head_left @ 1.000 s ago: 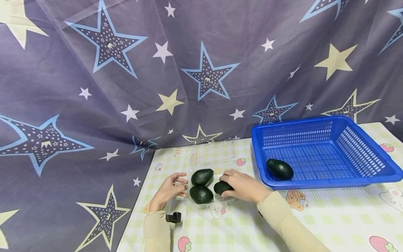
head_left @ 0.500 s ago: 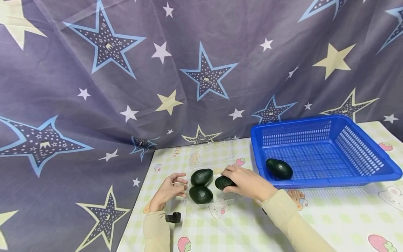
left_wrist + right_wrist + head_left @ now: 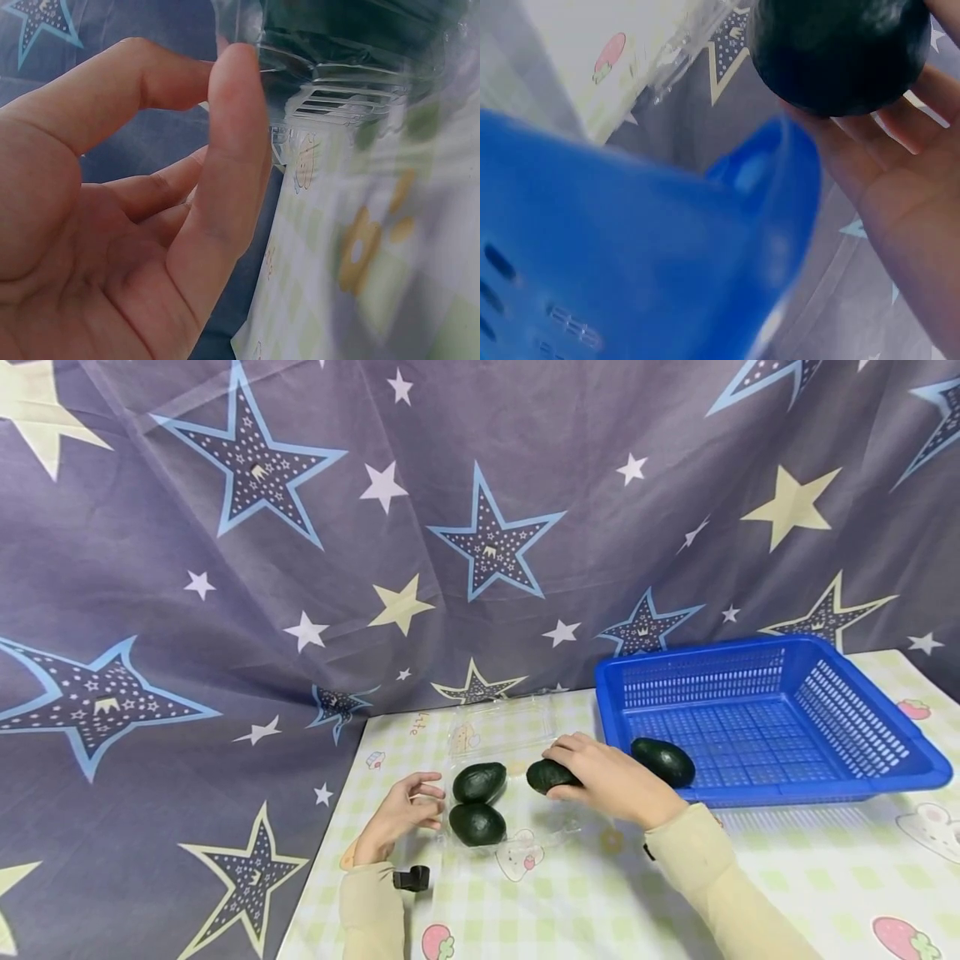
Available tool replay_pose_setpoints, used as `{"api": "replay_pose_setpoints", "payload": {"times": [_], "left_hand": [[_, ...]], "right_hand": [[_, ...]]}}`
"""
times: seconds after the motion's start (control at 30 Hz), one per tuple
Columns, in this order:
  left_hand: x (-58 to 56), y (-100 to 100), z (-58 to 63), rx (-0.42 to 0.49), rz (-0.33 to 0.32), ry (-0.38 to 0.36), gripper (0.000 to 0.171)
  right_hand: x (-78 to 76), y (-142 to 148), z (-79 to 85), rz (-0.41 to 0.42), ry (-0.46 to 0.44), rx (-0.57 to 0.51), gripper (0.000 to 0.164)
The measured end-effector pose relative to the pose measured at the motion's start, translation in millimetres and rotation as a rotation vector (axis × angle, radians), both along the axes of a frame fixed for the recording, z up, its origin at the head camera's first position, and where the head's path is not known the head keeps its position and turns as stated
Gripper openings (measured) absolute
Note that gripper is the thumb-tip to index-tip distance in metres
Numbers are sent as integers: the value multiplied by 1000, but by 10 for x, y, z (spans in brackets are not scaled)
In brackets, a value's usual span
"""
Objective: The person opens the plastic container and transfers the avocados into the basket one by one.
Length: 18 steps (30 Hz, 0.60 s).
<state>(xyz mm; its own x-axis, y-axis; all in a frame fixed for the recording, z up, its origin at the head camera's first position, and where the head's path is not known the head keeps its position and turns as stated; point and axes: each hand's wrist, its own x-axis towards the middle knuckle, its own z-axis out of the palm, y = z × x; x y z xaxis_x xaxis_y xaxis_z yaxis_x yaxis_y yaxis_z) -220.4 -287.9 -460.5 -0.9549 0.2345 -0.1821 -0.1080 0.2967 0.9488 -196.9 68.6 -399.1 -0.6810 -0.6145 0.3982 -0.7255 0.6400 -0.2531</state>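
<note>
My right hand (image 3: 607,772) grips a dark green avocado (image 3: 546,776) from above, between the clear plastic clamshell box (image 3: 540,831) and the blue basket. In the right wrist view the held avocado (image 3: 840,56) is close to the basket's rim (image 3: 787,195). Two more avocados (image 3: 480,783) lie one behind the other in the box's left half. My left hand (image 3: 405,810) stays at the box's left side, fingers loosely bent and spread. Its fingertips are right at the plastic wall in the left wrist view, where a finger (image 3: 232,135) overlaps the box (image 3: 337,90).
The blue perforated basket (image 3: 742,797) stands at the right, with one avocado (image 3: 663,762) in its near left corner. The box's transparent lid (image 3: 502,727) lies folded back towards the star-patterned curtain (image 3: 360,527). A checked cloth (image 3: 525,918) covers the table.
My right hand has taken the avocado out of the box's right half and moved right and slightly back, towards the basket. My left hand has stayed in place.
</note>
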Motion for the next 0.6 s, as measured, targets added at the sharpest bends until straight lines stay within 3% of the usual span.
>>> {"api": "replay_pose_setpoints", "payload": {"times": [0.6], "left_hand": [[10,4,14,-12,1,4,61]], "right_hand": [[-75,285,180,-47,-4,-47,37]]}}
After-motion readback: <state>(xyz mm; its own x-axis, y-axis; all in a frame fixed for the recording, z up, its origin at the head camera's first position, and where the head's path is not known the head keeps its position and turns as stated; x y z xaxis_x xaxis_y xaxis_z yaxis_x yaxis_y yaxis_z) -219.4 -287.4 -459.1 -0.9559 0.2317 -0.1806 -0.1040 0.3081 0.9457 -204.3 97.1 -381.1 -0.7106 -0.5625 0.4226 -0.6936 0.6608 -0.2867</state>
